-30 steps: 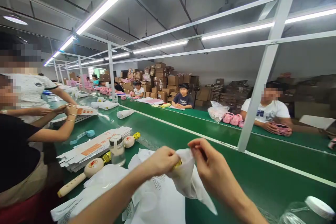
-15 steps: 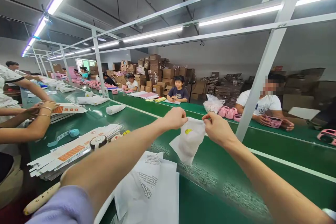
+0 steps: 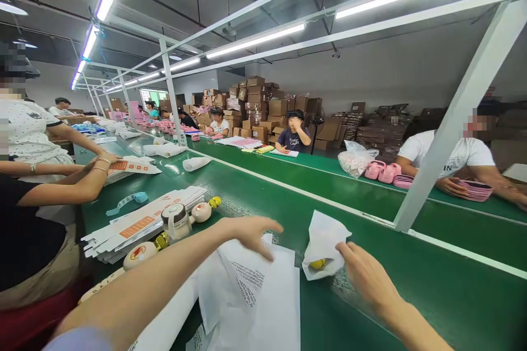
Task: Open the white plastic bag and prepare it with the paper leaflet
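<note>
A small white bag (image 3: 323, 244) with a yellow item inside lies on the green conveyor belt (image 3: 411, 285). My right hand (image 3: 366, 277) rests just right of it, fingers loosely stretched, fingertips touching the bag's lower edge. My left hand (image 3: 251, 233) hovers open over a stack of white printed plastic bags (image 3: 251, 296), fingers spread, holding nothing.
To the left lie a clear jar (image 3: 176, 222), wooden massagers with gold ends (image 3: 142, 255) and flat printed cartons (image 3: 140, 222). A person's arms (image 3: 61, 189) work at the left. A white frame post (image 3: 453, 115) stands at right. People sit across the far belt; cardboard boxes (image 3: 263, 107) are stacked behind.
Both hands lowered from holding the small white bag up by its top. The bag now lies on the belt, released, and my left hand has moved over the bag stack.
</note>
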Demonstrator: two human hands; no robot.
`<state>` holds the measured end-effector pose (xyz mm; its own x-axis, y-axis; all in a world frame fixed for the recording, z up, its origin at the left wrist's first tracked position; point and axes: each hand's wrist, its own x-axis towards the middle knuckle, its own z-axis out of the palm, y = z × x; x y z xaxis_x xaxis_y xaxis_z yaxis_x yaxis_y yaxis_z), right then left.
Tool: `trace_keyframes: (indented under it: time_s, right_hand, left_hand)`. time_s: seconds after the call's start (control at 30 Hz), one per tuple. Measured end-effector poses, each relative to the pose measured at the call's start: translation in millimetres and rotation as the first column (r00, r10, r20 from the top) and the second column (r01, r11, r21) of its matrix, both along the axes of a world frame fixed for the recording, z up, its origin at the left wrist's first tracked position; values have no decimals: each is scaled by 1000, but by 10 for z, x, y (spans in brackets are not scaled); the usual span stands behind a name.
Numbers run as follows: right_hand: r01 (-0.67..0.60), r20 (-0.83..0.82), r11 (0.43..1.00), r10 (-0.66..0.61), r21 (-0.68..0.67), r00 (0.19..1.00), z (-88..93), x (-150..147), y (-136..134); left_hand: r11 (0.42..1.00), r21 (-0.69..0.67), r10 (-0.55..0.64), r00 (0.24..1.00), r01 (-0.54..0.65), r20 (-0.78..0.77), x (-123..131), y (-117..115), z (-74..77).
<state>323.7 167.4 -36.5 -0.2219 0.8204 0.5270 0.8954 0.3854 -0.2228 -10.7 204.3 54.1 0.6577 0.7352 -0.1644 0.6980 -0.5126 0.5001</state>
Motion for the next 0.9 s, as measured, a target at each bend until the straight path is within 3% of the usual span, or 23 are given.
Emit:
trace_keyframes:
  time_s: [0.1, 0.17, 0.23, 0.27, 0.33, 0.37, 0.43, 0.53, 0.67, 0.73, 0.8, 0.9]
  right_hand:
    - [54, -63, 997, -57, -49, 996, -230, -152, -122]
    - [21, -125, 998, -29, -64, 992, -183, -455, -220]
    - [-135, -208, 980, 102, -149, 973, -76, -904, -372]
    - [-250, -253, 945, 194, -210, 948, -31, -1158, -464]
    - [-517, -453, 764, 331, -386, 828, 6, -1652, -638]
    - [-560, -472, 732, 364, -387, 803, -3, -1867, -702]
    - [-487, -366, 770, 350, -412, 862, -58, -2191, -757]
    - [-212, -94, 857, 191, -469, 977, -153, -2426, -683]
    - [9, 149, 862, 77, -507, 986, -216, -2576, -543]
    - [17, 210, 867, 101, -498, 972, -238, -2671, -513]
    - [-42, 227, 874, 172, -484, 958, -271, -2763, -492]
    - [-72, 231, 874, 205, -480, 951, -361, -2831, -439]
  left_hand:
    - [999, -11, 29, 963, -33, -267, -574, -273, -170]
    - [987, 90, 154, 947, -133, -282, -763, -370, -284]
    - [950, 187, 284, 940, -249, -190, -809, -403, -363]
    - [928, 218, 333, 935, -301, -126, -794, -406, -382]
    - [897, 238, 384, 923, -372, -4, -727, -405, -382]
    - [891, 232, 390, 919, -391, 51, -688, -408, -368]
    - [893, 199, 379, 912, -405, 157, -625, -426, -327]
    - [913, 134, 339, 900, -385, 273, -624, -465, -250]
    - [963, -64, 269, 931, -261, 247, -794, -426, -179]
    - [951, -147, 298, 928, -271, 221, -884, -326, -232]
    - [885, -140, 464, 862, -443, 203, -926, -182, -382]
    - [661, -107, 750, 652, -742, 113, -891, 48, -732]
